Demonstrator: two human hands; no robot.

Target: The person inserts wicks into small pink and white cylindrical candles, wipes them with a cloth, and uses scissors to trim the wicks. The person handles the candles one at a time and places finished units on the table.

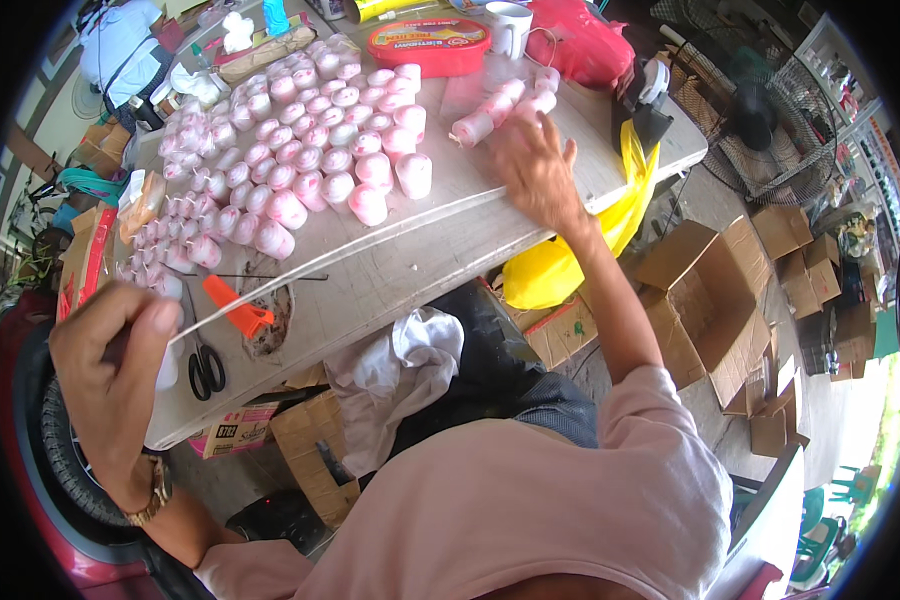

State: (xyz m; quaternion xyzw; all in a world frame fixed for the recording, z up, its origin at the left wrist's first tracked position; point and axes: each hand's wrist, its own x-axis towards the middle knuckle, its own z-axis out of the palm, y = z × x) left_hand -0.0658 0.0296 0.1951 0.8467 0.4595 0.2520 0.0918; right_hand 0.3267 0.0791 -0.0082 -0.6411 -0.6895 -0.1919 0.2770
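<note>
In my left hand, thumb and fingers pinch one end of a thin white string. The string runs taut across the table front toward my right hand. That hand is smeared by motion, so whether it grips the string is unclear. Just beyond it lie a few pink-and-white candles in a row beside clear plastic. Many more small pink-and-white candles with white wicks stand closely grouped across the table's left and middle. Near my left hand are black-handled scissors and an orange plastic piece.
A red oval tub, a white mug and a red plastic bag stand along the table's far side. A yellow bag hangs off the right edge. Open cardboard boxes sit on the floor at right.
</note>
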